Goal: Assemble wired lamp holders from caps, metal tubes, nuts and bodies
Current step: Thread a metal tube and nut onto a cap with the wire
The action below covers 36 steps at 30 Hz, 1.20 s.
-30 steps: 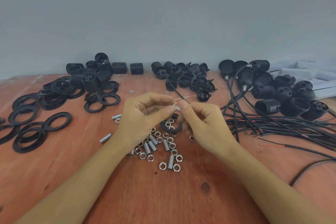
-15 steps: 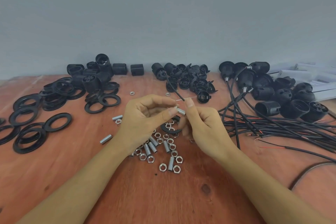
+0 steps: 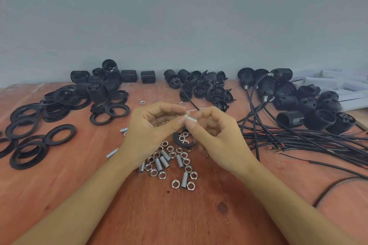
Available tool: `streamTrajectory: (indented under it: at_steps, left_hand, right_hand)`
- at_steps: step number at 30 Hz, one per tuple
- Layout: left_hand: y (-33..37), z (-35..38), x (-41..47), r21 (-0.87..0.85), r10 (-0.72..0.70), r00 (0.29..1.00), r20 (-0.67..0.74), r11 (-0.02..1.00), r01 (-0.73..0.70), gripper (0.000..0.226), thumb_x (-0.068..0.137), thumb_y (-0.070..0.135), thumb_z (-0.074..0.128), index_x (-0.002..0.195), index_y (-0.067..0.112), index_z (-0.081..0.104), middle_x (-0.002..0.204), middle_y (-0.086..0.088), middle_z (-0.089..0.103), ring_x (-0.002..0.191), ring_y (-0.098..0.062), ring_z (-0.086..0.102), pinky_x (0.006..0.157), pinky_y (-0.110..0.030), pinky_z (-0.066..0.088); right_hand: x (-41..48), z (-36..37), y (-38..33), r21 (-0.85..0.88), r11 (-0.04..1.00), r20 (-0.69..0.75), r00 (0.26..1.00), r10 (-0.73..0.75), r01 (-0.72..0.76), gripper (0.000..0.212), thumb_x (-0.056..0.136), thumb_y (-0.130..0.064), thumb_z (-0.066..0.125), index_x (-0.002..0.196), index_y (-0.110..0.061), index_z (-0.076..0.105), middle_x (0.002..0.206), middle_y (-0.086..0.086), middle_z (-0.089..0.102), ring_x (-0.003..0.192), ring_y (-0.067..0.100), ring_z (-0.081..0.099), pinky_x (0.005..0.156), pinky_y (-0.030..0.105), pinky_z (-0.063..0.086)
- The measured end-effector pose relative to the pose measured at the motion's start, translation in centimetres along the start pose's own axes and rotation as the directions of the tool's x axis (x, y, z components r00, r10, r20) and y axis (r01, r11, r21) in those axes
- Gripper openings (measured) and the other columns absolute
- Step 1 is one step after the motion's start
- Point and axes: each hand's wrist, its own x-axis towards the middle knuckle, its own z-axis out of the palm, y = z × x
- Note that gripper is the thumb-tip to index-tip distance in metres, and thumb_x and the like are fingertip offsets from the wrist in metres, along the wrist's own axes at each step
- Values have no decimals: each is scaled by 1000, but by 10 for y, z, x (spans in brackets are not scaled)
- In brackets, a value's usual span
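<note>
Pinching what looked like a nut [image 3: 186,115] in the left hand [image 3: 151,131], the person gripped a metal tube [image 3: 192,119] between the right hand's [image 3: 217,137] fingertips. Both were just above the pile [image 3: 171,163] of spare parts, apparently so the threads could meet squarely.

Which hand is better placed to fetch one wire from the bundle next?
Right, probably: the right hand lies beside the wire bundle, while the left hand would have to cross over. Both hands pinch the metal tube, though.
</note>
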Motion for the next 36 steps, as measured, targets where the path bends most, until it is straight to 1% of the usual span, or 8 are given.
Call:
streamTrajectory:
  at_steps: [3, 12, 18, 21, 24, 26, 32, 36]
  left_hand:
    - [1, 1, 0, 0, 0, 1000, 0, 1000, 0, 19, 71, 12, 75, 88, 19, 76, 87, -2, 76, 79, -12, 72, 72, -18, 55]
    - [0, -1, 0, -3, 1, 1000, 11, 1000, -1, 18, 73, 12, 74, 88, 21, 78, 88, -4, 76, 81, -15, 72, 73, -21, 56]
    - [3, 3, -1, -110, -60, 998, -21, 992, 57, 16, 71, 15, 76, 86, 20, 79, 84, -4, 76, 79, -14, 72, 70, -21, 56]
    - [5, 2, 2, -320, -192, 981, -37, 932, 170, 13, 77, 13, 71, 87, 16, 79, 87, -9, 75, 91, -23, 72, 77, -26, 58]
    - [5, -1, 5, -506, -364, 930, -56, 813, 288, 17, 77, 8, 65, 87, 11, 79, 90, -12, 75, 90, -22, 73, 71, -24, 58]
    - [4, -1, 7, -552, -415, 907, -76, 775, 308, 18, 75, 6, 65, 86, 10, 79, 89, -10, 74, 81, -17, 73, 64, -20, 57]
    - [-1, -4, 8, -484, -397, 913, -99, 820, 304, 24, 67, 3, 70, 90, 7, 77, 98, -12, 75, 80, -13, 72, 70, -16, 55]
    - [-2, -1, 5, -392, -359, 930, -80, 869, 302, 36, 70, 3, 68, 106, 1, 68, 104, -16, 74, 85, -17, 73, 74, -19, 57]
  right_hand:
    - [-1, 2, 1, -30, 1000, 9, 1000, 6, -5, 41, 91, -49, 52, 72, -16, 65, 51, -3, 58, 45, 4, 51, 47, 15, 39]
    - [-1, 3, 0, -15, 1000, -20, 999, -25, 25, 27, 85, -51, 60, 77, -26, 67, 58, 2, 62, 50, 10, 52, 49, 21, 42]
    - [5, -6, 5, -155, 988, -66, 998, -10, 0, 50, 99, -50, 45, 65, -22, 66, 54, -7, 61, 48, 1, 52, 52, 14, 39]
    - [22, -27, 11, -564, 825, -218, 970, -112, -32, 19, 94, -42, 59, 92, -26, 70, 84, -15, 68, 82, 5, 61, 70, 25, 48]
    - [37, -41, 21, -833, 528, -186, 982, 12, -164, 40, 92, -37, 61, 129, -22, 61, 131, 3, 57, 121, 28, 47, 100, 40, 42]
    - [40, -41, 26, -844, 487, -191, 975, 115, -223, 51, 92, -39, 61, 139, -22, 53, 144, 4, 47, 130, 31, 41, 105, 43, 39]
    - [44, -47, 38, -772, 583, -271, 961, 59, -254, 31, 89, -34, 69, 116, -19, 69, 124, 3, 57, 105, 22, 59, 83, 29, 44]
    - [46, -46, 41, -789, 549, -291, 955, 65, -277, 35, 86, -37, 73, 114, -16, 69, 114, 5, 64, 103, 23, 61, 83, 34, 49]
